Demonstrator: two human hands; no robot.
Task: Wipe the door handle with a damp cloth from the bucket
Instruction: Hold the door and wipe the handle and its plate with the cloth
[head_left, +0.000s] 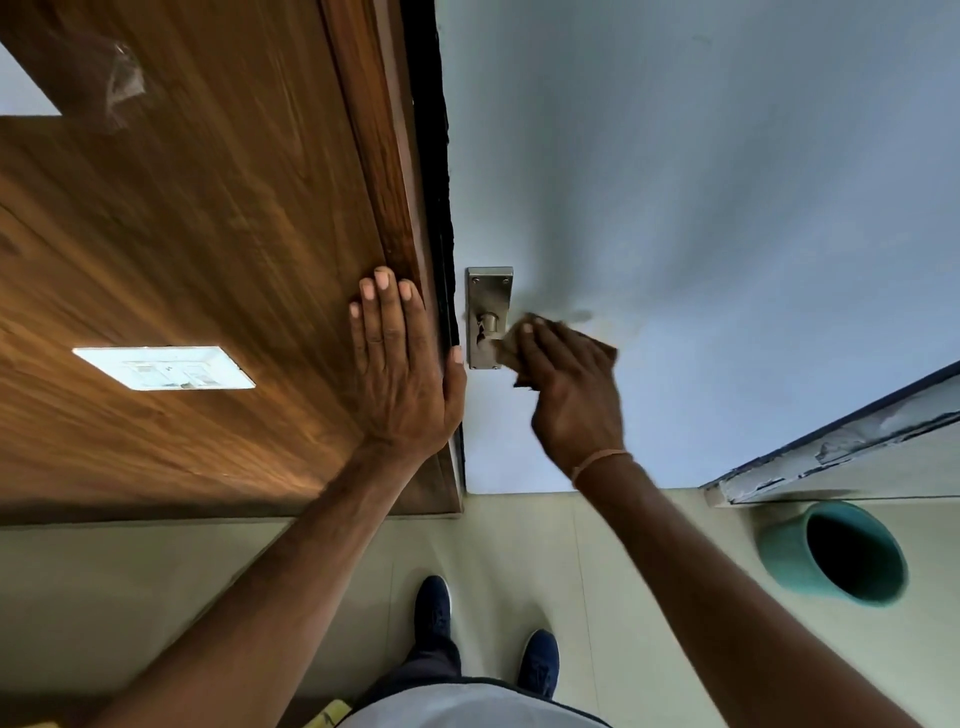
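Note:
A metal door handle plate (489, 296) is fixed to the pale blue-grey door (675, 208), near its left edge. My right hand (574, 395) grips a brownish cloth (511, 347) and presses it against the lever, which the cloth and fingers hide. My left hand (400, 374) lies flat, fingers spread, on the wooden door frame (384, 156) just left of the handle. A teal bucket (836, 553) stands on the floor at the lower right, its inside dark.
A wood-grain wall panel (182, 234) with a white switch plate (166, 368) fills the left side. Beige tiled floor (156, 597) lies below, with my two dark blue shoes (434, 608). A chipped white ledge (841, 452) runs above the bucket.

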